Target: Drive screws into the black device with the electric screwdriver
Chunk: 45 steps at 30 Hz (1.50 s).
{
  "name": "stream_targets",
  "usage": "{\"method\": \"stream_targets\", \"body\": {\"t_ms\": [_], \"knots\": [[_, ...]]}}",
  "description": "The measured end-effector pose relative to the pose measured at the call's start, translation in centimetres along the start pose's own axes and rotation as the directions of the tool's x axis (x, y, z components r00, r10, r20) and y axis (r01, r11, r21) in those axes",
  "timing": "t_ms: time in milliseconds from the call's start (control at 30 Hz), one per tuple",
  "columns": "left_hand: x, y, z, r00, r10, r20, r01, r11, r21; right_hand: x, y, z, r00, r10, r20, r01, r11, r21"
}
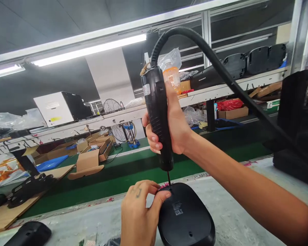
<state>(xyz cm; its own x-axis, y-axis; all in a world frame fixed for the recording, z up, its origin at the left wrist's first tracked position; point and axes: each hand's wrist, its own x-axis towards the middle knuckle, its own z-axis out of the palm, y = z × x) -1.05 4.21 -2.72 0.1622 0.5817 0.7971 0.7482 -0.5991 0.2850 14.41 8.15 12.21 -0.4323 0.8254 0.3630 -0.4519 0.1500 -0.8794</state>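
The right hand (173, 124), in the centre of the frame, has its grip closed around a black electric screwdriver with a ribbed handle (157, 112) and holds it upright. Its thin dark bit (168, 180) points straight down and the tip meets the top edge of a flat, rounded black plastic housing (186, 215), which lies on the pale grey desk (246, 205) at the lower centre of the frame. A thick black hose-like cable (210, 54) rises from the top of the screwdriver, bends over and runs down toward the right edge.

The left hand (138, 215), just below, has its fingers curled, and the fingertips (164, 195) pinch at the housing's edge right beside the bit tip; what they hold there is too small to tell.

Another black rounded part (28, 234) lies at the lower left corner. Behind the desk runs a green conveyor belt (133, 174), with open cardboard boxes (92, 153) on its left part.
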Motion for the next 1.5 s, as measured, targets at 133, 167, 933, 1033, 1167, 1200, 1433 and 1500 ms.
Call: {"method": "stream_targets", "body": {"t_ms": [133,167,933,1033,1167,1200,1433,1500], "knots": [[-0.2,-0.5,0.5,0.998,0.017,0.059,-0.014,0.999,-0.043,0.8,0.9,-0.6,0.992,0.030,0.120,-0.034,0.999,0.034],[-0.3,-0.5,0.6,0.996,0.027,0.088,-0.022,0.998,-0.052,1.0,1.0,-0.7,0.988,0.035,0.150,-0.042,0.998,0.042],[0.6,1.3,0.2,0.968,0.251,-0.020,-0.250,0.967,0.043,-0.3,-0.8,0.6,0.985,-0.103,0.136,0.087,0.989,0.116],[0.3,1.6,-0.4,0.985,0.171,-0.005,-0.171,0.981,-0.093,-1.0,-1.8,1.2,0.982,-0.125,0.144,0.099,0.979,0.178],[-0.3,2.0,-1.5,0.982,0.165,0.089,-0.137,0.955,-0.263,-2.1,-2.2,1.6,0.972,-0.107,0.210,0.067,0.979,0.192],[-0.6,2.0,-1.8,0.978,0.183,0.104,-0.148,0.947,-0.285,-2.4,-2.2,1.7,0.969,-0.106,0.225,0.065,0.981,0.183],[-3.1,0.7,-4.2,0.995,-0.084,-0.058,0.083,0.996,-0.024,-4.4,-2.8,1.7,0.969,-0.110,0.222,0.087,0.990,0.112],[-2.9,0.9,-3.8,1.000,0.006,0.011,-0.005,1.000,-0.018,-4.5,-3.1,1.7,0.968,-0.101,0.231,0.078,0.991,0.105]]}}
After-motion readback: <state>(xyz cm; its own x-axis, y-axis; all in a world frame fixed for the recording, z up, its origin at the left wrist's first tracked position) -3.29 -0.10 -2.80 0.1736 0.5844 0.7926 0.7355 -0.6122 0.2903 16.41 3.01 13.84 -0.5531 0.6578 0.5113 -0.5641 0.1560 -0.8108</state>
